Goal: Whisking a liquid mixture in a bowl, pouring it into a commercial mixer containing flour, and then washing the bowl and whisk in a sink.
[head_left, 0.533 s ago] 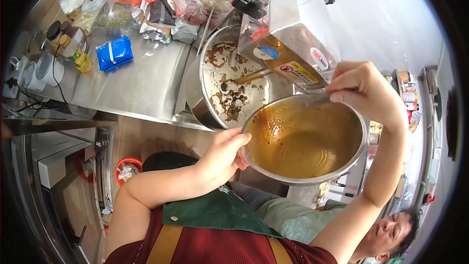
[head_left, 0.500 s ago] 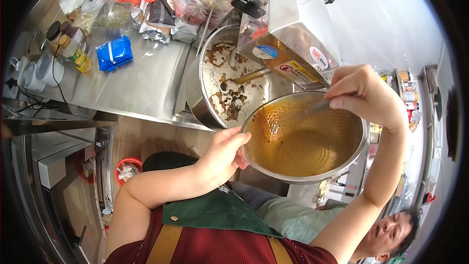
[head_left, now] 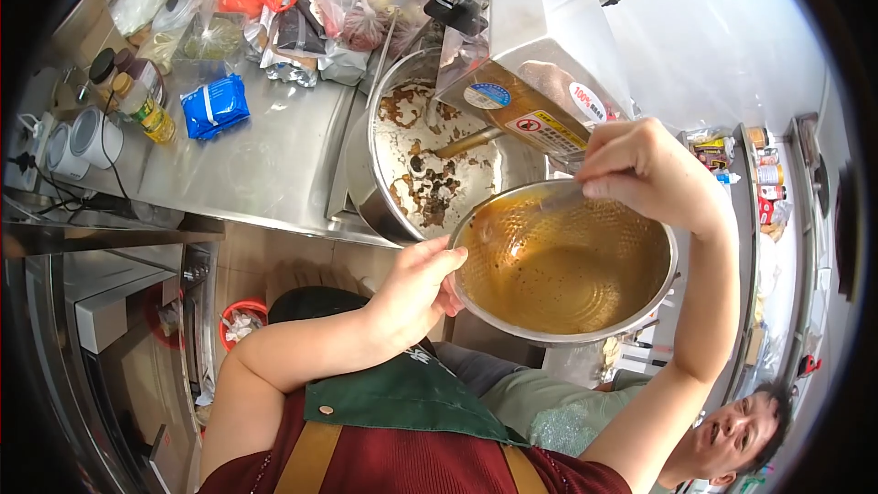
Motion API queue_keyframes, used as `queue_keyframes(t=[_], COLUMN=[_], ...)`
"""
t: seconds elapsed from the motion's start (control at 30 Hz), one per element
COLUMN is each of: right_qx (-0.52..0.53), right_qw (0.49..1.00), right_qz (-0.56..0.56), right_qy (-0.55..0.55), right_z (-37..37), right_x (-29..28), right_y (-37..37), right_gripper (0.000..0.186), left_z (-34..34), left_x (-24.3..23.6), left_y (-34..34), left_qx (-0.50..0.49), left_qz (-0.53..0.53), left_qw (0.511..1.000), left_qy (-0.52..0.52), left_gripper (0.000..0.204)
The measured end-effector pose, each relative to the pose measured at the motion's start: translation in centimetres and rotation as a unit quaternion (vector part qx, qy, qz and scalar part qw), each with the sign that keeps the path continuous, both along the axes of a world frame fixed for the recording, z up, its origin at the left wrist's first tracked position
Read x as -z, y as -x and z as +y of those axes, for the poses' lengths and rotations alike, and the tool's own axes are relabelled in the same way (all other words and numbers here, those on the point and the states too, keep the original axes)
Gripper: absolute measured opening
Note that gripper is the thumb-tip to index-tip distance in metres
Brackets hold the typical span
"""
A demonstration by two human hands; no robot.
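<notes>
My left hand grips the left rim of a tilted metal bowl, its inside coated with brownish-yellow liquid and dark specks. My right hand is closed in a pinch over the bowl's back rim, on a thin flat tool, blurred, perhaps a scraper, that reaches inside. Behind the bowl stands a large steel mixing bowl with scattered brown and dark scraps and a rod, under a steel machine housing with stickers.
A steel counter holds a blue pack, bottles, white tubs and several bags. A red bin is on the floor below. Another person is at the lower right. A shelf with jars runs along the right.
My right hand and the tilted bowl have shifted slightly left, the hand more than the bowl. The tool in my right hand has moved toward the bowl's left side.
</notes>
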State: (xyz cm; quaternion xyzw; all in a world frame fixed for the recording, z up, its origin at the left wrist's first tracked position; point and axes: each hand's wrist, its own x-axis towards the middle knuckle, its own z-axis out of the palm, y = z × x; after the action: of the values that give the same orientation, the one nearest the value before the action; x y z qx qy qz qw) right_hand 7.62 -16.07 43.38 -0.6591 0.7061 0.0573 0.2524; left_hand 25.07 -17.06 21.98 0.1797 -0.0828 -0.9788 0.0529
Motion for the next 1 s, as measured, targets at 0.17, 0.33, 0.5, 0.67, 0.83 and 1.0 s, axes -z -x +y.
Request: queue_keyframes(t=[0.17, 0.33, 0.5, 0.67, 0.83, 1.0], right_qx=[0.048, -0.029, 0.052, -0.004, 0.062, 0.003], right_qw=[0.997, 0.999, 0.997, 1.0, 0.997, 1.0], right_qz=[0.01, 0.002, 0.027, -0.007, 0.007, -0.026], right_qy=[0.054, -0.025, 0.057, -0.025, 0.052, 0.004], right_z=[0.0, -0.1, -0.3, -0.3, -0.6, -0.4], right_x=[-1.4, -0.2, -0.7, -1.3, 0.0, -1.5], right_y=[-0.2, 0.7, 0.0, 0.4, 0.5, 0.5], right_gripper=[0.011, 0.011, 0.011, 0.011, 0.011, 0.011], left_z=[0.1, -0.1, -0.2, -0.3, -0.3, -0.2], left_x=[0.3, 0.1, 0.1, 0.1, 0.0, 0.2], left_y=[0.0, -0.1, 0.0, -0.1, 0.0, 0.1], left_qx=[0.002, -0.001, 0.006, -0.001, 0.018, 0.01], left_qz=[0.013, 0.02, 0.027, 0.023, 0.011, 0.018], left_qw=[1.0, 1.0, 1.0, 1.0, 1.0, 1.0], left_qy=[-0.002, -0.01, -0.002, -0.02, 0.007, -0.014], left_gripper=[0.011, 0.011, 0.011, 0.01, 0.01, 0.01])
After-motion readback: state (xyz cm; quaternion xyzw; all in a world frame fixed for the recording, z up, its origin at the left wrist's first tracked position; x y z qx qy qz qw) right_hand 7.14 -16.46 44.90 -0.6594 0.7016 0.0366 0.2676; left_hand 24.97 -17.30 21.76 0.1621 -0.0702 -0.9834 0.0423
